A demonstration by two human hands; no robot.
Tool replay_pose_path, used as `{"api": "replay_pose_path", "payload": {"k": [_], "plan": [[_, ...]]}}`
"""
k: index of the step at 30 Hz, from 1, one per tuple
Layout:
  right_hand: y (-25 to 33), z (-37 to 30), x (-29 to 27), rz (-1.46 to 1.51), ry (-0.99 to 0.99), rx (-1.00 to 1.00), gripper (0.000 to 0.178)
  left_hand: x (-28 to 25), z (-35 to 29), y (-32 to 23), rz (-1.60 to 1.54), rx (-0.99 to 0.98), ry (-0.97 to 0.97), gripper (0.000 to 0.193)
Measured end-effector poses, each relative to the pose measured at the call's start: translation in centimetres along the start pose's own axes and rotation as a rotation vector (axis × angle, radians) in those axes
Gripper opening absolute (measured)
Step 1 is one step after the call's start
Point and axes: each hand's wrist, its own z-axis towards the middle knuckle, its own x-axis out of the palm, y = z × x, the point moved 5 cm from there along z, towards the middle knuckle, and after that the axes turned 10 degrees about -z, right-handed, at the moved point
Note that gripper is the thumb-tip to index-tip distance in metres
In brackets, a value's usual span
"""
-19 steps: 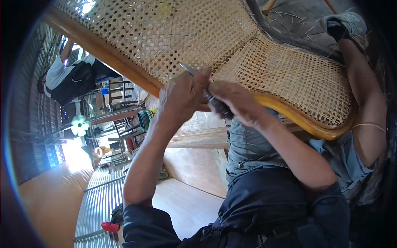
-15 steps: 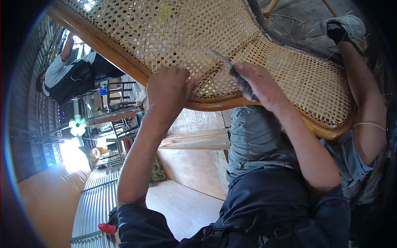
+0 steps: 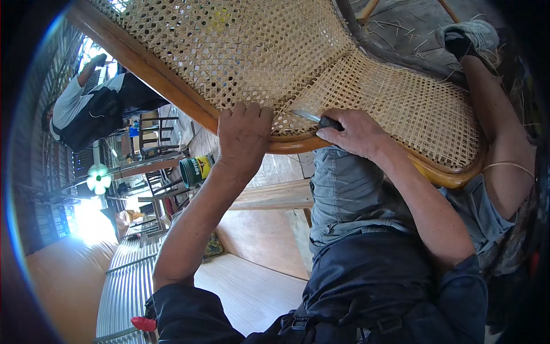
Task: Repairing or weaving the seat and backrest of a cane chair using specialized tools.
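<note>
Up across the top of the frame stretches a pale woven cane chair seat (image 3: 240, 46) bound by a curved brown wooden frame (image 3: 172, 86), with the back of the seat running to the right edge. The person's left hand (image 3: 243, 137) sits at centre, its fingers (image 3: 252, 112) clenched over the wooden frame so that the tips rest on the cane weave. Just to the right, the right hand (image 3: 355, 133) grasps a small knife with a dark handle and a thin steel blade (image 3: 312, 118); the fingers are closed around the handle and the blade points left, lying against the weave close to the frame, near the left hand but apart from it. Below the right hand, grey trousers (image 3: 349, 195) cover the person's lap, and a dark blue sleeve (image 3: 189, 315) shows at the lower edge. A green cylindrical tin with a yellow label (image 3: 196, 169) stands left of centre, under the frame. At the upper left another person in a white top and dark trousers (image 3: 97, 109) is seen. At the upper right a foot in a grey shoe (image 3: 470, 37) rests beside the cane.
</note>
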Motion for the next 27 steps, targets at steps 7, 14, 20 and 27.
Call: {"api": "replay_pose_path", "payload": {"k": [7,14,20,27], "plan": [[0.0,0.5,-0.3,-0.052,0.028,-0.007,0.039,0.4,0.8,-0.4,0.134,-0.036,0.099,0.006],[1.0,-2.3,-0.5,0.248,0.058,0.133,0.038,-1.9,-4.1,-0.4,-0.349,-0.372,0.233,0.011],[7.4,-4.0,4.1,0.066,0.170,-0.202,0.032,3.3,-9.4,-5.7,-1.670,-0.694,0.025,0.058],[5.9,-2.5,5.2,0.216,0.029,-0.266,0.025,8.1,-10.9,-6.9,-2.246,-1.069,-0.793,0.042]]}}
